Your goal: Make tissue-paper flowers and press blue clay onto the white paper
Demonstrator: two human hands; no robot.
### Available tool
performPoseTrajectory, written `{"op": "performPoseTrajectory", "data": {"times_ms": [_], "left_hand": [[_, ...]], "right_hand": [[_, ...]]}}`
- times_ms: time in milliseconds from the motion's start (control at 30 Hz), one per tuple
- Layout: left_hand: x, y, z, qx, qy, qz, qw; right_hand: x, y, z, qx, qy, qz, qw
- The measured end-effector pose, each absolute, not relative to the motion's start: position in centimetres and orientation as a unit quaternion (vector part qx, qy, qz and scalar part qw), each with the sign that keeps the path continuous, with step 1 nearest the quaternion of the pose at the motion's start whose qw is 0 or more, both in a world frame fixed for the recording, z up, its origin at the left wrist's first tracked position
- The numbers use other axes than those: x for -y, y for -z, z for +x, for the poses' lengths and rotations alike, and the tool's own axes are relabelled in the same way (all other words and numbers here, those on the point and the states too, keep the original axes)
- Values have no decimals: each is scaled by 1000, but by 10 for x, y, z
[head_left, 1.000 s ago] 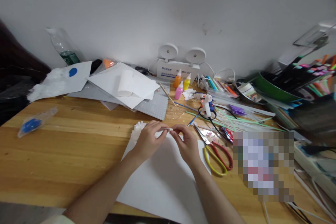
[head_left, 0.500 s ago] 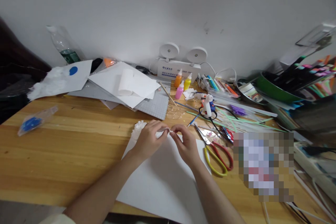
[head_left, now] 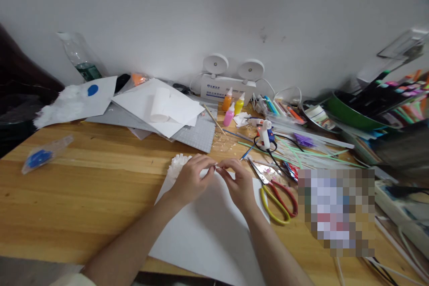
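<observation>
My left hand (head_left: 196, 176) and my right hand (head_left: 238, 178) meet fingertip to fingertip above a white sheet (head_left: 204, 237) on the table. Both hands pinch a tiny white piece (head_left: 216, 166) that looks like paper; the fingers hide most of it. A cluster of crumpled white bits (head_left: 177, 165) lies on the sheet's far left corner, partly behind my left hand. To the right of my right hand rest scissors (head_left: 273, 192) with one yellow and one red handle, blades pointing away from me.
A hot glue gun (head_left: 264, 135) stands beyond the scissors, with paint bottles (head_left: 229, 116) near it. White sheets and a paper roll (head_left: 160, 106) lie on a grey cutting mat (head_left: 197, 136). Markers, sticks and a green bowl (head_left: 348, 111) crowd the right. A bagged blue item (head_left: 40, 158) lies left.
My fingers have shifted slightly around the small white piece, and my right hand has turned a little. Everything else stays where it was.
</observation>
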State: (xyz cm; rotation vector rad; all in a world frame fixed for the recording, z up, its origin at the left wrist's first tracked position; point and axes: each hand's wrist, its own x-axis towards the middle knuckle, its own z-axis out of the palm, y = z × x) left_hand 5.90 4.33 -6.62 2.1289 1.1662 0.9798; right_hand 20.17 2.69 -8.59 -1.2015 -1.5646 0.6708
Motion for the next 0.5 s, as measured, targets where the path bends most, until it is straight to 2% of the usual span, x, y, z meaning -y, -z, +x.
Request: {"op": "performPoseTrajectory", "data": {"times_ms": [500], "left_hand": [[-42, 65, 60, -423, -365, 778, 286]], "right_hand": [[-26, 88, 200, 636, -219, -519, 527]]}}
